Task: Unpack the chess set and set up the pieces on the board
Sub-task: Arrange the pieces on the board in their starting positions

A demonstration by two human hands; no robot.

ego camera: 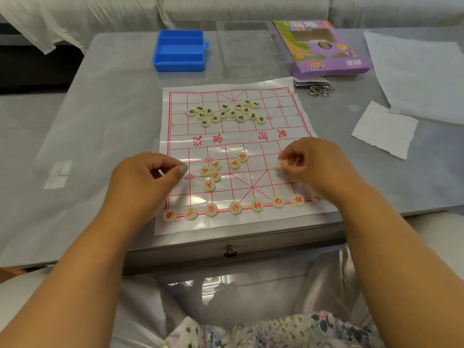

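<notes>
A plastic chess board sheet (251, 136) with red lines lies on the grey table. Several black-lettered round pieces (226, 113) are heaped on its far half. Red-lettered pieces stand in a row (235, 207) along the near edge, and several loose red pieces (212, 175) lie on the near half. My right hand (311, 164) pinches one red piece (280, 165) just above the board's right side. Curled at the board's left edge, my left hand (148, 179) has thumb and fingers together; I see nothing in it.
A blue compartment tray (179, 50) stands at the back, a clear plastic lid (246, 49) beside it, then the purple game box (324, 46) with metal rings (321, 90) next to it. White paper sheets (386, 129) lie at right. A drawer knob (230, 251) sits under the table's near edge.
</notes>
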